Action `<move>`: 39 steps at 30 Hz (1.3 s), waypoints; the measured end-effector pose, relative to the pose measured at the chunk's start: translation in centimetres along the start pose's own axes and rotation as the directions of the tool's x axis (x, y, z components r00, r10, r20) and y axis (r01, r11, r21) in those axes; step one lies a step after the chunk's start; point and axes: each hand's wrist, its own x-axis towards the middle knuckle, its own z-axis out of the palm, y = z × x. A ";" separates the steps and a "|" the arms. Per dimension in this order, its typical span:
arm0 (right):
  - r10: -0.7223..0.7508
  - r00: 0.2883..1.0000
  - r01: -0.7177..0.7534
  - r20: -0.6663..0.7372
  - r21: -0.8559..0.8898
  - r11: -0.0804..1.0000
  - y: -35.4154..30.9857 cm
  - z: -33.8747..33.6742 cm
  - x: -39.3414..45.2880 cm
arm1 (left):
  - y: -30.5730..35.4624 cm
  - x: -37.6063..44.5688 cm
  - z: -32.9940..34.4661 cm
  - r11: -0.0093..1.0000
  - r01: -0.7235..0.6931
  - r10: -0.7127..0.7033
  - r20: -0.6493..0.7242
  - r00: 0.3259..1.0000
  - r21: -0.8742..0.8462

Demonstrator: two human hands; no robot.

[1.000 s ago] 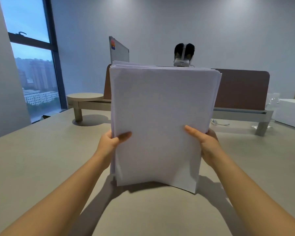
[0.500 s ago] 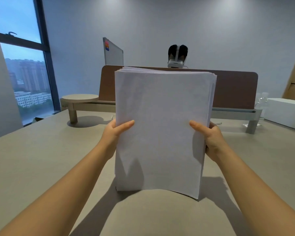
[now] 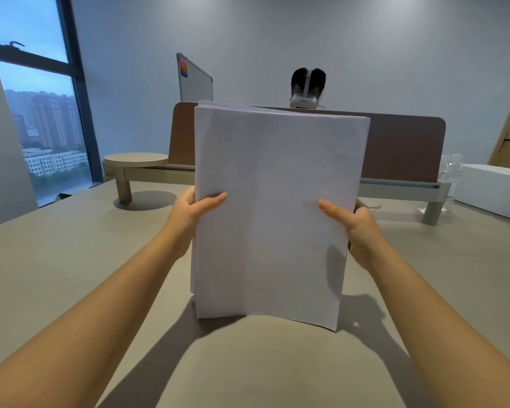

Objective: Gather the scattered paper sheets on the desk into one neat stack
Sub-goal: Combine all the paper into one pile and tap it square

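The left hand [image 3: 192, 212] and right hand [image 3: 354, 222] each pinched a side edge of the stack [image 3: 274, 210], upright above the desk [image 3: 71, 275]; below the grip the limp, light sheets probably sagged, so mid-edge holds suited

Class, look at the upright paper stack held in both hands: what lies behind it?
Behind the paper stack a brown divider panel shows on both sides, a headset above. The panel's middle and each hand's fingers are covered.

A brown divider [image 3: 401, 148], whiteboard [image 3: 195, 81] and white box [image 3: 492, 189] stand behind.
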 end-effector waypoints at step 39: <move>-0.114 0.970 0.109 -0.214 -0.033 0.993 -0.4 1.8 -2.0 | -1.3 -2.1 2.1 0.994 -0.096 0.102 -0.191 0.976 0.043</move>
